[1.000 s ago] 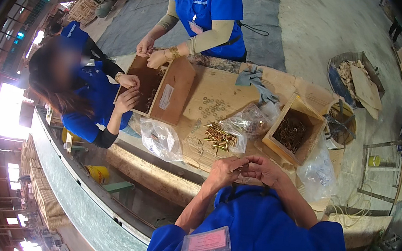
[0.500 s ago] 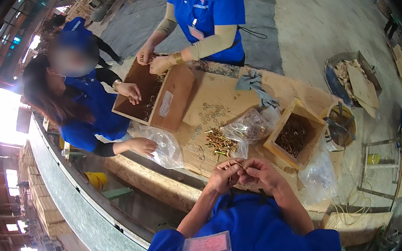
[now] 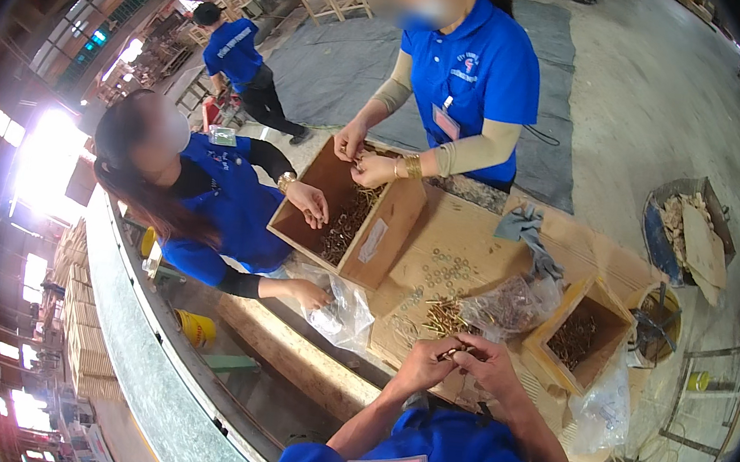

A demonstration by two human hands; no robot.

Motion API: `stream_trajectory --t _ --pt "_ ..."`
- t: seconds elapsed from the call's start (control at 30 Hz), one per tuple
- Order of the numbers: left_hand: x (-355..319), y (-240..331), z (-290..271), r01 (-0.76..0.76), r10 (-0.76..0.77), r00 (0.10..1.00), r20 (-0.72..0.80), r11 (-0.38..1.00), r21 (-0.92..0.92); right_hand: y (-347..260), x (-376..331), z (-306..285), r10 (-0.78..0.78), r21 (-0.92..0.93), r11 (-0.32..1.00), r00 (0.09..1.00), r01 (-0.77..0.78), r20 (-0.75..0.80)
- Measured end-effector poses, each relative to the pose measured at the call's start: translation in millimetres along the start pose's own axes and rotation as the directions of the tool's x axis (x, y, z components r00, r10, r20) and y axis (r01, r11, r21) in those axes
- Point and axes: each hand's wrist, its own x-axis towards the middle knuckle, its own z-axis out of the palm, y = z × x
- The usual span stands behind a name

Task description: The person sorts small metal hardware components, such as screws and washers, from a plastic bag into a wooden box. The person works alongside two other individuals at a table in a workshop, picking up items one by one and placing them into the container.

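Observation:
My left hand (image 3: 426, 365) and my right hand (image 3: 488, 367) meet at the near edge of the cardboard-covered table, fingertips pinched together. Between them are small brass-coloured metal fasteners, which look like bolts; the fingers cover most of them. Just beyond lies a loose pile of golden bolts (image 3: 445, 316). Several flat washers (image 3: 443, 273) are spread on the cardboard (image 3: 429, 224) past that pile. A clear plastic bag (image 3: 506, 308) with hardware in it lies right of the bolts. Close by my right hand stands an open wooden box (image 3: 588, 369) holding dark bolts.
A larger wooden box (image 3: 398, 234) of fasteners stands at the left, where two co-workers in blue (image 3: 486, 72) reach in. A clear bag (image 3: 343, 317) lies beside it. A grey glove (image 3: 527, 234) rests at the back; a bucket (image 3: 653, 324) stands right of the table.
The whole view has shifted, so the table sits lower and further right. My hands stay together at the fasteners. Another person in blue now shows at the far left.

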Motion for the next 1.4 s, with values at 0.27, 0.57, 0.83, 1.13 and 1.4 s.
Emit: stream_trajectory --t 0.27,0.57,0.83,1.13,1.4 --pt "14 -5 -4 0.081 -0.072 0.995 -0.062 0.984 0.157 -17 24 4 0.050 0.005 0.999 0.997 -0.050 -0.053" --pt "16 4 13 -0.004 -0.009 0.983 -0.186 0.998 -0.067 -20 12 -9 0.183 0.209 0.960 0.982 -0.188 0.041" --pt "3 4 35 -0.033 0.096 0.951 -0.293 0.976 0.215 -2 -8 -17 0.062 0.328 0.941 0.994 -0.089 0.094" --pt "5 3 50 -0.186 0.347 0.892 -0.289 0.865 0.465 8 -26 -27 0.075 0.123 0.989 0.996 -0.079 0.044" --pt "1 4 56 -0.164 0.301 0.890 -0.343 0.912 0.375 -8 -28 -26 0.100 0.245 0.963 0.993 -0.112 0.061"
